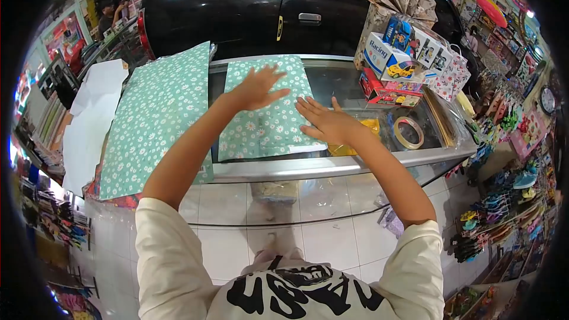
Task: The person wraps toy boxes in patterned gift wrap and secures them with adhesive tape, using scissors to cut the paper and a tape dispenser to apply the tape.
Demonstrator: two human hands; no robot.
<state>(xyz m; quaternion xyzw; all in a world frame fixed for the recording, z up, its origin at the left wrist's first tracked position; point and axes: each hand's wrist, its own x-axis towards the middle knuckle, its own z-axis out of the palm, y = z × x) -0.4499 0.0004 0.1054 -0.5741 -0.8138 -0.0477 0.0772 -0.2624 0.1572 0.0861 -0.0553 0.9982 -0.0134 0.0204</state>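
Note:
A folded piece of green daisy-print wrapping paper [255, 133] lies on the glass counter in front of me, a white strip showing along its lower right edge. Over its upper part is my left hand [259, 88], fingers spread and holding nothing. My right hand [326, 121] rests flat at the paper's right edge, fingers stretched out. To the left lies a larger sheet of the same green wrapping paper [160, 112]. A yellow packet [344, 142] sits partly hidden beneath my right hand and wrist. Right of that wrist is a roll of tape [409, 133].
Gift bags and toy boxes, including a Racing box [382, 59], stand at the counter's right end. White paper [95, 118] lies at far left. A black car [237, 12] stands directly behind the counter [284, 169]. Shelves of goods [504, 213] line the right side.

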